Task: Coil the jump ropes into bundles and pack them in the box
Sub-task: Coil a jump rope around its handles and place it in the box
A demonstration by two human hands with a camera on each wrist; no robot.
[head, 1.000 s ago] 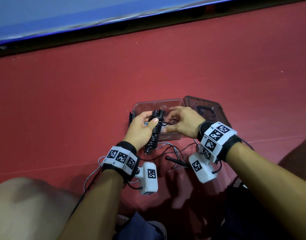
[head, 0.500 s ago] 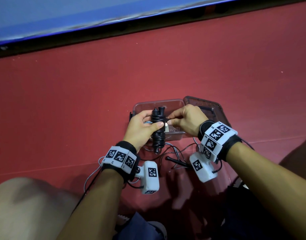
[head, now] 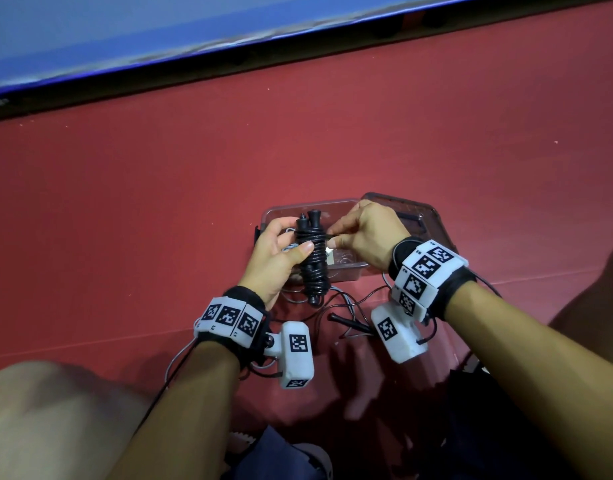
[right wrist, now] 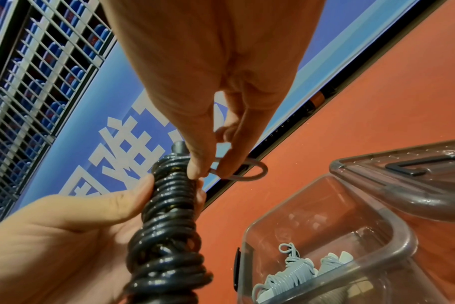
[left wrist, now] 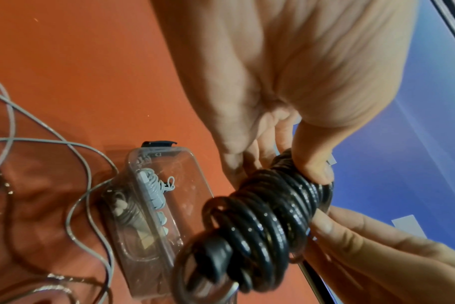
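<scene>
Black jump rope bundle (head: 313, 258): springy, slick cord wound round its handles, held above the clear box (head: 346, 268). Left hand (head: 274, 258) grips mid-bundle; right hand (head: 367, 233) fingers pinch the loose end. Hold across coils.

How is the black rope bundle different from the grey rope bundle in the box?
The black bundle is dark and glossy; the grey bundle is pale. The black bundle is held up above the floor, gripped by the left hand, while the grey bundle lies inside the clear box, untouched. The right hand pinches a loose loop of cord at the black bundle, so it looks unfinished; the grey one seems finished. Both are cords wound into tight coils.
</scene>
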